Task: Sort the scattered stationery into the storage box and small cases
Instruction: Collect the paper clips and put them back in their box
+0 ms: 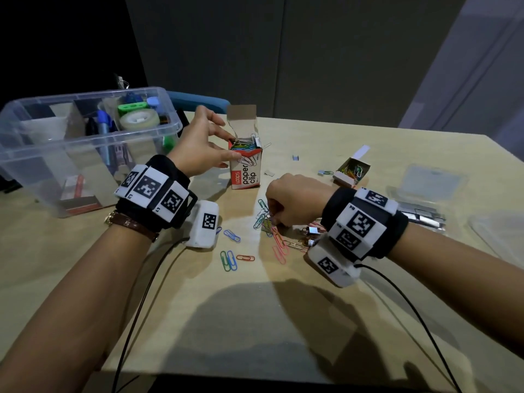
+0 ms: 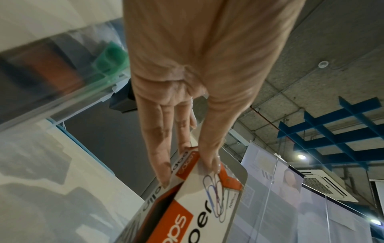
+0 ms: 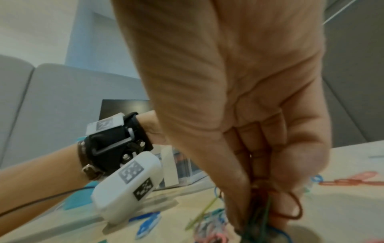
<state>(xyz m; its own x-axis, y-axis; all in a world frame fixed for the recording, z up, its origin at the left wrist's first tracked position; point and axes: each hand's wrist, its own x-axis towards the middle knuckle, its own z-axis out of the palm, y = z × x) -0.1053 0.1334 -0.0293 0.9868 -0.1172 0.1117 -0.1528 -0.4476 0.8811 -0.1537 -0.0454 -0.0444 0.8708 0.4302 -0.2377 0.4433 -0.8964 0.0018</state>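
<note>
**Paper clips gathered by the right hand while the left steadies the clip box**

Paper clips (image 1: 265,222) in mixed colours lie scattered in the middle of the tabletop (image 1: 368,279), most of them in a loose heap under the right hand (image 1: 292,199). That hand's grip is closed on a small bunch of them: in the right wrist view the fingertips (image 3: 239,212) and thumb are drawn together around several tangled clips, just above the heap. A few more clips lie apart nearer the person, a green, a blue and an orange one side by side.

The left hand (image 1: 198,143) has its grip on the upright paper clip box (image 1: 245,168); the thumb and fingers (image 2: 160,157) pinch its upper edge from two sides. The box stands with its top flap raised and is already full of coloured clips.

To the left stands the clear storage box (image 1: 34,154), holding a tape roll (image 1: 139,120), pens and a green item. To the right lie a smaller open carton (image 1: 351,170) with clips inside and, near the edge, a clear plastic case (image 1: 433,180) beside some staple strips.
</note>
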